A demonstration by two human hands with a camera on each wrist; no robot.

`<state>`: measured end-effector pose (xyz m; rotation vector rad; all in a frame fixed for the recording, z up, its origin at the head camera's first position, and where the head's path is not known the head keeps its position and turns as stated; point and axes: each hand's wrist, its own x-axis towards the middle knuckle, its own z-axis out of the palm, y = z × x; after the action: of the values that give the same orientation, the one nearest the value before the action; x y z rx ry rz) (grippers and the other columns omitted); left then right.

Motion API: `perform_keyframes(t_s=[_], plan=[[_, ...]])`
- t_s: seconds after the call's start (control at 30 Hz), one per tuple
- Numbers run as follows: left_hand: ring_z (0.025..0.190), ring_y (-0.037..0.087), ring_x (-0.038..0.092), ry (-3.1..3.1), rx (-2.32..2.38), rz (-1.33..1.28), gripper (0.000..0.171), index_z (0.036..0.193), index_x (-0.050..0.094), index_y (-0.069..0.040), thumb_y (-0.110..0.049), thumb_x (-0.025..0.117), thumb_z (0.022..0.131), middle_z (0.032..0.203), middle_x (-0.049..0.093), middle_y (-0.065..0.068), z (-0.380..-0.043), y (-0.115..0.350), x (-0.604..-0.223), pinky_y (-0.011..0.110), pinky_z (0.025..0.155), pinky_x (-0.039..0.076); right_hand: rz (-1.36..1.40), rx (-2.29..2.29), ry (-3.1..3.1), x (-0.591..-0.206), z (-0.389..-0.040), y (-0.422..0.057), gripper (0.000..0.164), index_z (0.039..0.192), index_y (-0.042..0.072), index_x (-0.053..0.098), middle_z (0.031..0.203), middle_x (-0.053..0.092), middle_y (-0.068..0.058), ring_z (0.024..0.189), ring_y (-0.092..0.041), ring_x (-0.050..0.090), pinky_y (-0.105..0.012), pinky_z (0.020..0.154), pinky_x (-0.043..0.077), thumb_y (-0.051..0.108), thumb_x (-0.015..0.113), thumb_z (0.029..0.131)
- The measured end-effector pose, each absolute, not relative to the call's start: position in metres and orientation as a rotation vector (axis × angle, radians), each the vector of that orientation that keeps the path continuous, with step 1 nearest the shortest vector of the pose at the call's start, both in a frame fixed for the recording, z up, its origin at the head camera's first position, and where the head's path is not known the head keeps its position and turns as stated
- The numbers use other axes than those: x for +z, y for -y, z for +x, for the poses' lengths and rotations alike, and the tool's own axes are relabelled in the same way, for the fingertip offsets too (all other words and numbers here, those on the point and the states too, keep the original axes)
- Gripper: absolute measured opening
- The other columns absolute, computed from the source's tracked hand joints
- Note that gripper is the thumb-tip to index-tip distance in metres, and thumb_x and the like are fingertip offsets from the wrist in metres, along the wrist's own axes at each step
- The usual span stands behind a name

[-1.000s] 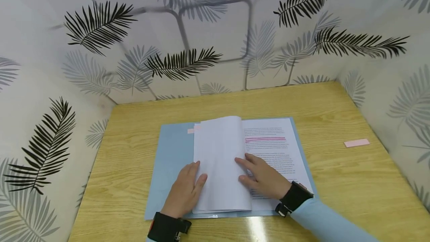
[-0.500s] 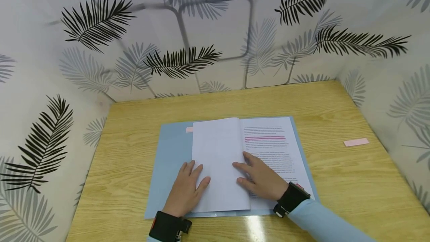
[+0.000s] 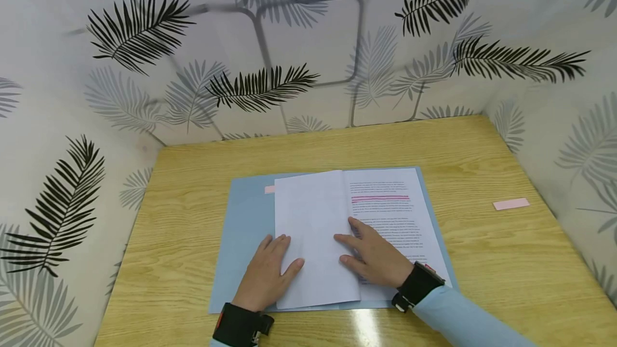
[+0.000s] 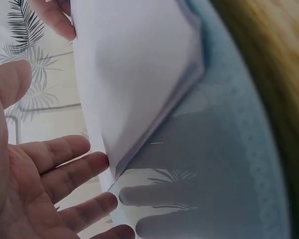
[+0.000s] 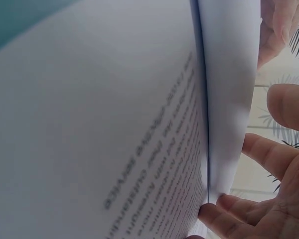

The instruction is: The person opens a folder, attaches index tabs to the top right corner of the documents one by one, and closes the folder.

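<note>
A light-blue folder (image 3: 241, 218) lies spread on the table with printed paper in it. Blank white sheets (image 3: 313, 202) are turned over to the left, and a printed page (image 3: 388, 186) with pink highlighted lines shows at right. My left hand (image 3: 265, 272) rests along the left edge of the turned sheets, thumb over the paper. My right hand (image 3: 378, 256) lies on the printed page, its fingertips reaching onto the turned sheets near their fold. In the left wrist view, the left fingers (image 4: 74, 177) are extended beside the paper's corner. Fingertips (image 5: 209, 211) touch the paper by the fold in the right wrist view.
A pink sticky tab (image 3: 269, 189) stands out at the upper left of the sheets. Another pink strip (image 3: 511, 204) lies on the wooden table (image 3: 491, 261) at right. A wall with leaf patterns (image 3: 308, 100) borders the table at the back and sides.
The turned sheets have settled flatter and shifted slightly left, their raised fold lower. A pink tab at their top left corner is now covered. Both hands have shifted slightly over the paper.
</note>
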<state>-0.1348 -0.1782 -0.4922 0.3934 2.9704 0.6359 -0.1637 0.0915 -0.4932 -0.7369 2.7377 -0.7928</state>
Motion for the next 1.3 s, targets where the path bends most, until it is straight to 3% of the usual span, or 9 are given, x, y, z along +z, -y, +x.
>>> perform_keyframes(t_s=[0.43, 0.67, 0.93, 1.3], plan=[[0.133, 0.035, 0.040, -2.939, 0.665, 0.375, 0.061, 0.135, 0.053, -0.006, -0.051, 0.053, 0.095, 0.136, 0.053, 0.013, -0.133, 0.179, -0.488, 0.051, 0.103, 0.038, -0.789, -0.804, -2.754, -0.494, -0.163, -0.091, 0.047, 0.133, 0.017, 0.060, 0.152, 0.030, -0.022, 0.136, -0.038, 0.035, -0.052, 0.106, 0.033, 0.041, 0.062, 0.092], [0.131, 0.029, 0.043, -2.958, 0.647, 0.378, 0.060, 0.136, 0.052, -0.008, -0.050, 0.054, 0.094, 0.136, 0.052, 0.013, -0.133, 0.178, -0.487, 0.048, 0.102, 0.039, -0.731, -0.823, -2.731, -0.493, -0.164, -0.091, 0.049, 0.136, 0.022, 0.056, 0.153, 0.028, -0.019, 0.137, -0.038, 0.032, -0.053, 0.106, 0.032, 0.041, 0.062, 0.092], [0.134, 0.033, 0.039, -2.992, 0.644, 0.409, 0.058, 0.133, 0.055, -0.006, -0.049, 0.055, 0.095, 0.133, 0.055, 0.013, -0.134, 0.175, -0.485, 0.050, 0.105, 0.036, -0.653, -0.876, -2.697, -0.496, -0.165, -0.091, 0.048, 0.138, 0.029, 0.054, 0.154, 0.029, -0.014, 0.139, -0.035, 0.030, -0.053, 0.107, 0.032, 0.044, 0.060, 0.093], [0.132, 0.030, 0.043, -3.017, 0.627, 0.447, 0.057, 0.134, 0.055, -0.007, -0.049, 0.054, 0.095, 0.134, 0.054, 0.013, -0.139, 0.171, -0.479, 0.048, 0.103, 0.038, -0.663, -0.973, -2.705, -0.484, -0.164, -0.104, 0.048, 0.139, 0.021, 0.054, 0.151, 0.033, -0.017, 0.137, -0.037, 0.034, -0.056, 0.104, 0.034, 0.038, 0.061, 0.094]])
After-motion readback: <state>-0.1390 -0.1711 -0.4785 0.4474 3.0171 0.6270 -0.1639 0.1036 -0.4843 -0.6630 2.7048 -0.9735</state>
